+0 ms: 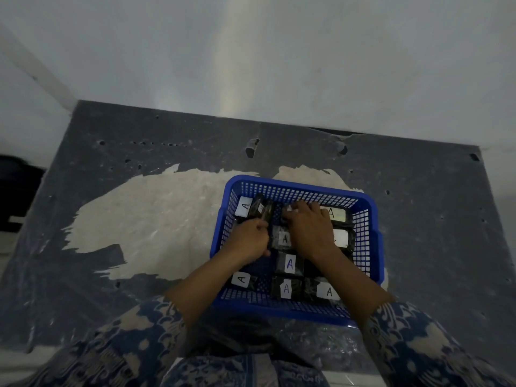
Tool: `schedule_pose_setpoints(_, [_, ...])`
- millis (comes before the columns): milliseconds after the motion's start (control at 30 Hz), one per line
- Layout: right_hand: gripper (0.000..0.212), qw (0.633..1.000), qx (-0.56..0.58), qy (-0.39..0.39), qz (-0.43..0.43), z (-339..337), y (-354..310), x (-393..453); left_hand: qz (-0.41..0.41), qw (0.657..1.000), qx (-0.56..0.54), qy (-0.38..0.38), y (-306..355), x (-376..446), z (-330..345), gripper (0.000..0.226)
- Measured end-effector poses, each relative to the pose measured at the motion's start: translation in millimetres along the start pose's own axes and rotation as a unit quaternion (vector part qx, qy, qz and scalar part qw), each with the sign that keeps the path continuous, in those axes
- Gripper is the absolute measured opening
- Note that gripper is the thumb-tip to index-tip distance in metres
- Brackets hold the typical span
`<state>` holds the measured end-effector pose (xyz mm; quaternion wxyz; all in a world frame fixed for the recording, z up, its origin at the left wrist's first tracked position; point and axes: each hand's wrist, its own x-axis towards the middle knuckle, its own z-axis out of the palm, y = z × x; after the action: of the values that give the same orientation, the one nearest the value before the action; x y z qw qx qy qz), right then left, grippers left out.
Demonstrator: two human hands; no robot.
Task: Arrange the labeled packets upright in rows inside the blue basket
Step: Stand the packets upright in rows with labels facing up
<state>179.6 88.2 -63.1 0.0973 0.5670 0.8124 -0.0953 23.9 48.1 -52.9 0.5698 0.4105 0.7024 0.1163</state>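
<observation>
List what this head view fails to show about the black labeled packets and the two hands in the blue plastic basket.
- Head view: packets beneath the right hand are covered by it.
- Left hand: its fingers curl around a black packet; how firmly it grips is hidden.
- White label by the blue plastic basket's right wall: glare washes out its letter.
- Whether packets stand upright or lie flat: unclear from overhead in dim light.

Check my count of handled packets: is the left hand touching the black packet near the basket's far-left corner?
Touching. The head view shows the left hand closed around the black packet's lower end.
</observation>
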Motion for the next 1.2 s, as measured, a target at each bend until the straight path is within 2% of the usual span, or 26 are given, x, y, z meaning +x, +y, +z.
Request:
schedule_pose_setpoints(67, [0.045, 1.0, -0.015, -0.007, -0.01, 0.9, 4.0, -1.0, 0.002, 0.996, 0.072, -0.049, 2.3, -0.9, 10.5, 0.025])
schedule_pose_setpoints(133, [0.047, 1.0, -0.013, -0.003, -0.011, 1.2, 7.8, -1.4, 0.007, 0.994, 0.096, -0.054, 4.3, -0.8, 20.0, 0.016])
schedule_pose_setpoints(200, [0.05, 1.0, -0.015, 0.0, -0.01, 2.0, 11.0, -2.3, 0.018, 0.993, 0.108, -0.044, 5.1, 1.1, 25.2, 0.019])
schedule_pose_setpoints(467, [0.036, 1.0, -0.011, 0.013, -0.003, 6.1, 16.0, -4.3, 0.038, 0.993, 0.106, -0.032, 4.7, 0.6, 24.8, 0.019])
schedule_pose_setpoints(567, [0.032, 0.998, 0.053, 0.044, 0.015, 1.7, 7.8, -2.0, 0.053, 0.994, 0.087, -0.036, 3.5, -3.6, 25.4, 0.016])
schedule_pose_setpoints(667, [0.027, 0.985, 0.16, 0.056, 0.023, -6.6, -11.8, 4.1, 0.076, 0.997, 0.012, -0.012, -2.0, -11.0, 23.7, 0.018])
schedule_pose_setpoints(767, [0.04, 0.97, 0.239, -0.007, 0.051, -8.9, -33.8, 10.6, 0.086, 0.995, -0.034, 0.045, -13.1, -18.0, 16.9, 0.02])
schedule_pose_setpoints(900, [0.066, 0.971, 0.223, -0.027, 0.081, -7.5, -51.4, 20.4, 0.067, 0.989, -0.095, 0.087, -28.1, -27.2, 3.0, 0.039])
schedule_pose_setpoints(967, [0.073, 0.971, 0.221, -0.034, 0.082, -6.2, -55.0, 23.3, 0.062, 0.986, -0.122, 0.093, -32.9, -30.6, -2.8, 0.042])
schedule_pose_setpoints(1067, [0.065, 0.964, 0.251, -0.041, 0.083, -4.3, -55.7, 21.9, 0.064, 0.983, -0.15, 0.088, -36.3, -34.4, -8.6, 0.039])
schedule_pose_setpoints(1200, [0.034, 0.93, 0.342, 0.004, 0.135, -9.2, -43.9, 11.3, 0.077, 0.981, -0.157, 0.085, -37.5, -37.4, -12.0, 0.035])
